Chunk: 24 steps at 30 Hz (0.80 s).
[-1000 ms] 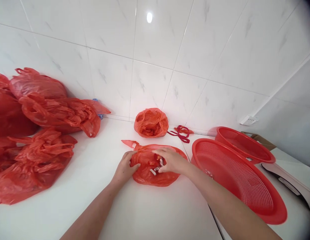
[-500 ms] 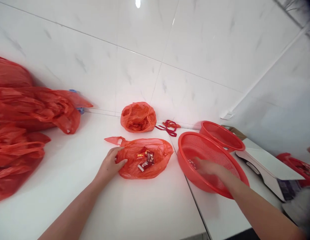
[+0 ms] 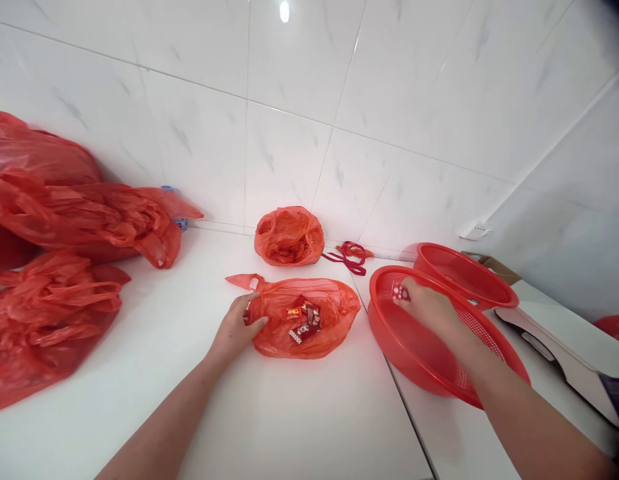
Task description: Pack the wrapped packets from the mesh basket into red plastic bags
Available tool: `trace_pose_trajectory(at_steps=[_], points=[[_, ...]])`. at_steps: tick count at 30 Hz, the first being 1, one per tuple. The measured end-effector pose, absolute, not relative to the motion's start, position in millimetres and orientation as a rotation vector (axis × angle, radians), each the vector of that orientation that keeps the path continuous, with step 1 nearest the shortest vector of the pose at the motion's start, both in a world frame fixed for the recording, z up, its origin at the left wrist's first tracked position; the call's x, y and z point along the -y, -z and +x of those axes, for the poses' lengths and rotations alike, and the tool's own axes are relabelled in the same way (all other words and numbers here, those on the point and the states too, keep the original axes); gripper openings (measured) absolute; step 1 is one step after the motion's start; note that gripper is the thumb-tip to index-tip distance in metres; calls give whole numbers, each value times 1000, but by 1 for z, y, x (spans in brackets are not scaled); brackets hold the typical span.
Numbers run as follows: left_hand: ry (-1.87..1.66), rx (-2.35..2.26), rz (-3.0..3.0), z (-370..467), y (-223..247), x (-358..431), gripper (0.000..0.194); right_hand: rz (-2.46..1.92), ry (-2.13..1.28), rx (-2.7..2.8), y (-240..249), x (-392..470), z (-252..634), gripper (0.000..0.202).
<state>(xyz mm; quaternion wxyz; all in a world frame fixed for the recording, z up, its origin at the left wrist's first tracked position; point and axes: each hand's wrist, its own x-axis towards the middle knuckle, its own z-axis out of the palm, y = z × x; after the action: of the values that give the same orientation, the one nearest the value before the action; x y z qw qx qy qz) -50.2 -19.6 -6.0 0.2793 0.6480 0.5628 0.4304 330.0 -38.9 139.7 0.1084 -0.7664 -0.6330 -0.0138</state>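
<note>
An open red plastic bag [image 3: 334,339] lies on the white table with several small wrapped candies [image 3: 305,321] inside. My left hand [image 3: 239,325] grips the bag's left edge between thumb and fingers. Over the left part of a red perforated basket [image 3: 404,350], my right hand [image 3: 420,303] pinches a small red-and-white wrapped candy [image 3: 400,291]. The basket stands to the right of the bag.
Large red bags [image 3: 54,307] are piled at the left. A crumpled red bag [image 3: 289,237] and a dark red ribbon [image 3: 353,259] lie near the tiled wall. Behind the basket is a second red basket [image 3: 464,273], and a white device [image 3: 554,340] stands at the right.
My right hand has risen from inside the basket toward its left rim, with the candy now in its fingers. My left hand stays at the bag's edge. The view has shifted slightly.
</note>
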Motion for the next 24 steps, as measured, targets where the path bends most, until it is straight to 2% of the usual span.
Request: trace_pose_trajectory(at_steps=[3,8,13,19,24], points=[[-1158,-1489,1723,-50,5,20,51,-2086,280,1981,-159,32,293,22],[-1167,-1464,1716,-51,6,21,50,-1848,133,2260,-152,36,224,25],[-1191,-1438,1720,-51,11,20,51,-1717,131,2504,-121,33,213,50],[-1180,-1415,1747,-51,12,18,52,-1922,263,2506,-97,36,252,19],[-1153,-1440,1752,-51,10,19,53,-2026,276,2460,-77,36,272,16]])
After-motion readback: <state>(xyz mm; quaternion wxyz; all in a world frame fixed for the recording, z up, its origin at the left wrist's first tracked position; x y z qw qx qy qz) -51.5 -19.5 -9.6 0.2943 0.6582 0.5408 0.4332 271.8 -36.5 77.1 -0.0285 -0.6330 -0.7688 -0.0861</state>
